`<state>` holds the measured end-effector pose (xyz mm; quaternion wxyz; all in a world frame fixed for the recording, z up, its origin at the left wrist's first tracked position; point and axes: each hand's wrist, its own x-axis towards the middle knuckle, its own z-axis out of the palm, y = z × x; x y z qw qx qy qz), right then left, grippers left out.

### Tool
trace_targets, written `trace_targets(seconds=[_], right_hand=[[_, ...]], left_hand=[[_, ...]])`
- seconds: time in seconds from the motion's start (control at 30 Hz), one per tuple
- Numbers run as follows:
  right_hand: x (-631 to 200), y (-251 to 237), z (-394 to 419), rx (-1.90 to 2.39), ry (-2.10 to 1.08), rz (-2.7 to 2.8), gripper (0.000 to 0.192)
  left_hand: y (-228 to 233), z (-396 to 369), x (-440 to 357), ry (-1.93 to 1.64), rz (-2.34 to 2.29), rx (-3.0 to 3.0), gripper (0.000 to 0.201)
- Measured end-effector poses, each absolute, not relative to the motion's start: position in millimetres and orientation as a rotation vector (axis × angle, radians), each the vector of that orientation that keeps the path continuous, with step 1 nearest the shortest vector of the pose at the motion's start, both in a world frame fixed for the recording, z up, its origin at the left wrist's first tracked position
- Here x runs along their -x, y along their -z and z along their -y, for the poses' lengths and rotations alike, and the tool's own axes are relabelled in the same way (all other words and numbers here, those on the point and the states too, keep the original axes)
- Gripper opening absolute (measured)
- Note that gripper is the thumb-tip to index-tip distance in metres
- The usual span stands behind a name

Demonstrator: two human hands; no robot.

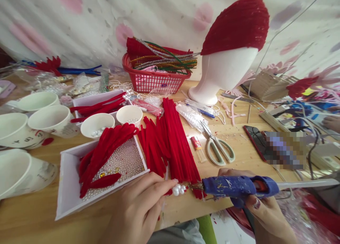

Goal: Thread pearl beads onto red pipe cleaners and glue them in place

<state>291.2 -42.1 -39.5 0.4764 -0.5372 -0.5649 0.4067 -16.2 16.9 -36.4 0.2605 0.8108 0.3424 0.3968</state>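
My left hand (139,201) is closed, its thumb and fingertips pinching a small cluster of white pearl beads (179,190) with a bit of red fuzzy stem beside it. My right hand (265,210) wraps round a blue hot glue gun (228,186), smeared with dried glue. Its nozzle points left, close to the beads; whether it touches them I cannot tell. A pale glue stick (305,184) juts from the gun's back end. Behind the beads lie red pipe cleaners (177,141). Left of my left hand, a white box (66,187) holds loose pearls and red fuzzy pieces.
Paper cups (50,120) crowd the left side. Scissors (219,146), a lighter (198,149) and a phone (255,141) lie beyond the gun. Farther back stand a red basket (156,82) and a white mannequin head (223,70) wearing a red cap. Cables run along the right.
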Motion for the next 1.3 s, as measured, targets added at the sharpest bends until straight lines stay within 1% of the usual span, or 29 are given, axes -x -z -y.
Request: trace_targets(seconds=[0.07,0.17,0.3,0.47,0.57,0.7,0.8,0.93,1.07,1.3], right_hand=[[-294.5,43.3,45.0,1.317,-1.021,1.388,0.045],[-298.8,45.9,48.1,1.318,-1.048,1.362,0.045],[-299.0,44.3,47.6,1.317,-0.997,1.318,0.046],[-292.9,43.0,44.2,1.28,-0.976,1.382,0.038],[-287.1,40.0,42.5,1.318,-1.008,1.366,0.044],[-283.7,34.6,39.8,1.284,-1.054,1.416,0.041],[-286.5,34.2,40.5,1.281,-1.068,1.409,0.045],[-290.4,37.2,44.5,1.31,-1.086,1.384,0.043],[-291.4,39.6,45.8,1.329,-1.066,1.383,0.048],[-287.9,31.7,39.7,1.271,-1.042,1.463,0.037]], left_hand=[[35.2,-16.7,16.1,-1.073,-0.943,-2.202,0.043],[35.2,-16.5,17.1,-1.083,-0.949,-2.175,0.043],[36.0,-15.9,17.5,-1.077,-0.932,-2.163,0.043],[36.0,-15.4,14.5,-1.103,-0.929,-2.166,0.046],[36.7,-15.6,15.0,-1.101,-0.908,-2.157,0.046],[37.1,-17.0,15.7,-1.122,-0.902,-2.154,0.043],[35.2,-18.9,13.2,-1.139,-0.902,-2.132,0.041],[32.6,-19.6,10.4,-1.184,-0.894,-2.145,0.04],[36.0,-18.3,12.8,-1.133,-0.909,-2.185,0.042],[43.3,-20.6,13.6,-1.092,-0.884,-2.199,0.042]])
